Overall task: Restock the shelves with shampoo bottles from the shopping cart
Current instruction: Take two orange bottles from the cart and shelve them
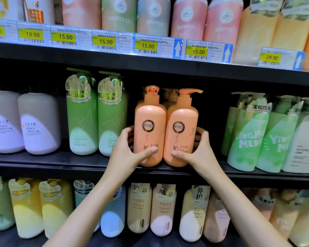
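Left hand (130,148) gripping left orange bottle (149,129), right hand (194,150) gripping right orange bottle (181,132); bottles touching, upright at middle shelf (61,162) front edge.

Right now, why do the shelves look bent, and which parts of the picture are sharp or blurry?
Head view: the wide-angle lens bows the shelf edge; the two orange bottles and both hands, left hand and right hand, are sharp at centre; the bottom-row bottles and corners smear; glare glints off the green bottles' foil tags.

Black middle shelf (78,162): lilac bottles (23,122), green bottles (96,114), two orange bottles (165,129) upright, touching.
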`<action>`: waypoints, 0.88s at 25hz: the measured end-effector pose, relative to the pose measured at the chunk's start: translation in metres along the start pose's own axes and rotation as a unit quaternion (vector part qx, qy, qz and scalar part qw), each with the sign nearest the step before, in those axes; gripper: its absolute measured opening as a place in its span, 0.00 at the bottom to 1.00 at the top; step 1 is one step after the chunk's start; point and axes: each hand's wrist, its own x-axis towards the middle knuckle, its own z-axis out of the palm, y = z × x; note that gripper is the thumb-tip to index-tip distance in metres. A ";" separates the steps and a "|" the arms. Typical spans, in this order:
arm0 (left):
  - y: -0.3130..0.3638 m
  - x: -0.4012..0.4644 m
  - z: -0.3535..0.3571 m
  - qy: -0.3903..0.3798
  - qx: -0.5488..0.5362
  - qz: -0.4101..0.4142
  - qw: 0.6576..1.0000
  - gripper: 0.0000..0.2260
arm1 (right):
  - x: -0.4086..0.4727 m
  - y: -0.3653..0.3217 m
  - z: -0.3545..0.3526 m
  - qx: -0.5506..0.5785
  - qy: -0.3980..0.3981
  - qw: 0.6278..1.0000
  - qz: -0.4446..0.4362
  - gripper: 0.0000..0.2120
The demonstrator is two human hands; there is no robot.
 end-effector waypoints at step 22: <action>-0.002 0.011 0.014 0.059 0.137 -0.056 0.987 0.18 | 0.021 -0.003 0.012 -0.057 -0.004 0.998 0.028 0.38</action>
